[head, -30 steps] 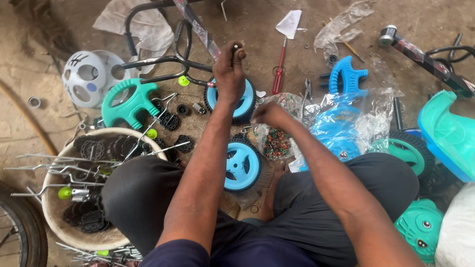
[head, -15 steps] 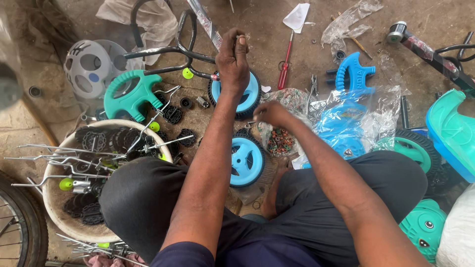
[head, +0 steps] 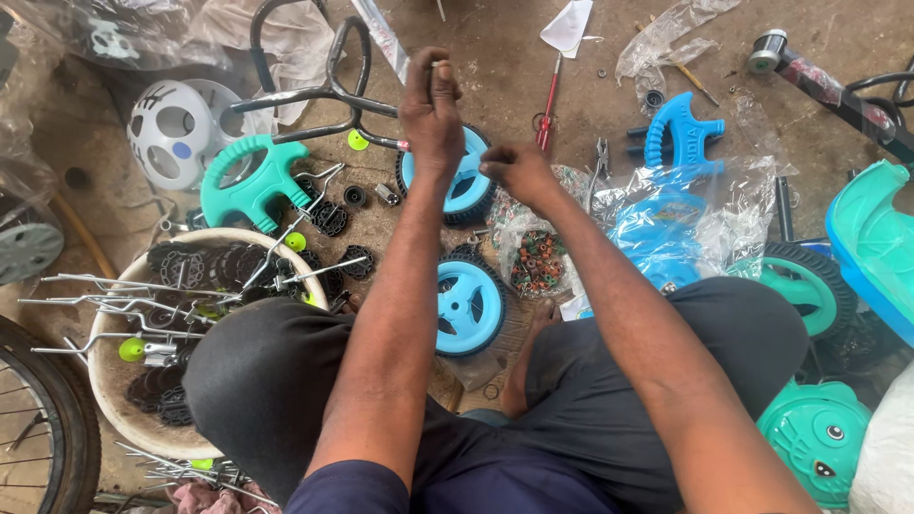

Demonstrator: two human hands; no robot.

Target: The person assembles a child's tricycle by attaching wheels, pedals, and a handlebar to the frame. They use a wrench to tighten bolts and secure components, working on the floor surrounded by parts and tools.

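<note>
Single view only: head-mounted cam, looking almost straight down past the wearer's own forearms and knees to the workshop floor. Close range; left hand (head: 433, 109) and right hand (head: 519, 171) sit upper-centre of frame. Top of frame is away from the body. Coverage runs from the white basin (head: 105, 381) at left to the teal seat (head: 871, 243) at right. Lens probably wide-angle; edges look stretched. No second view to overlap.
</note>
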